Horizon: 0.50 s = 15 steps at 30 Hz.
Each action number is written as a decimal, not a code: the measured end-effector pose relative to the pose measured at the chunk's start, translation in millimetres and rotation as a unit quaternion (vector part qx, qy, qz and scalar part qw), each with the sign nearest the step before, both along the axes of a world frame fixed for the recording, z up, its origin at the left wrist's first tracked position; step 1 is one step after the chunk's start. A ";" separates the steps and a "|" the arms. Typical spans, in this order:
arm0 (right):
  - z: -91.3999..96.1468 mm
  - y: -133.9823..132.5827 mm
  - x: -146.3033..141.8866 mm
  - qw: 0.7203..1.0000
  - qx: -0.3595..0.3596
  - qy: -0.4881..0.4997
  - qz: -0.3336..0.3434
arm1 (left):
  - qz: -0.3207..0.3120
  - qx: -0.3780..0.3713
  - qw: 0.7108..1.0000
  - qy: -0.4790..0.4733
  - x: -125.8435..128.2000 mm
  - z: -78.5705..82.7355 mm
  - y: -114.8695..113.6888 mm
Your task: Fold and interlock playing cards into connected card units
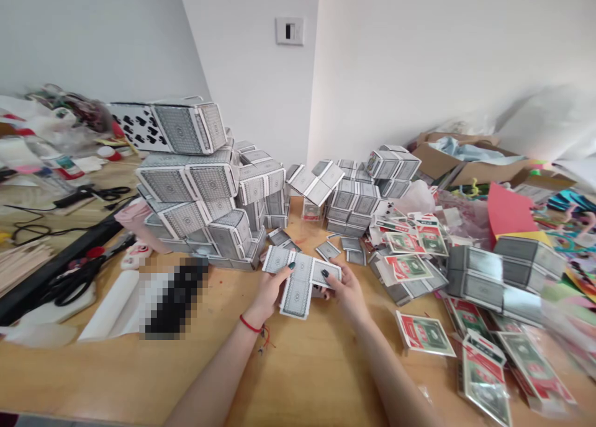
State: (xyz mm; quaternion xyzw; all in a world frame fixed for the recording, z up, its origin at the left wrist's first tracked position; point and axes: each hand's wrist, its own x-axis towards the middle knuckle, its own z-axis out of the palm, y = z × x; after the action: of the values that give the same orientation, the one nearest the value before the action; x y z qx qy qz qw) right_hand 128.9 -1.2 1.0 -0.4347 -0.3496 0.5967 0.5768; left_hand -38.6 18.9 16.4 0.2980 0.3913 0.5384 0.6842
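Between my two hands, above the wooden table, is a flat piece made of joined playing cards (297, 293), grey patterned backs up. My left hand (269, 292) pinches its left side, thumb on top, fingers hidden beneath. On the right, my right hand (345, 290) grips the card at that end, with the thumb on top and fingertips underneath. Just beyond lie loose folded card pieces (328, 249). A tall stack of boxes built from cards (179, 185) rises at the left. Lower card boxes (354, 197) stand at the back right.
Green-and-red card packs (426, 334) and more card boxes (475, 278) cover the right side. Black scissors (79, 278), a white paper roll (112, 303) and a pixelated dark object (179, 296) lie left. An open cardboard box (484, 166) stands by the wall (395, 61).
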 end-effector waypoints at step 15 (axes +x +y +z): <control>0.0 7.8 30.2 0.992 0.002 -0.112 0.061 | -0.160 0.000 0.986 0.054 -28.0 6.4 5.4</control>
State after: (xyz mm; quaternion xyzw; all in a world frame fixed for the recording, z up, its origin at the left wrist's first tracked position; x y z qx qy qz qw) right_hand 159.1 6.6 0.9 -0.4762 -0.4389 0.5773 0.4974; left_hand -66.5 24.4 22.8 0.3855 0.3747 0.4058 0.7391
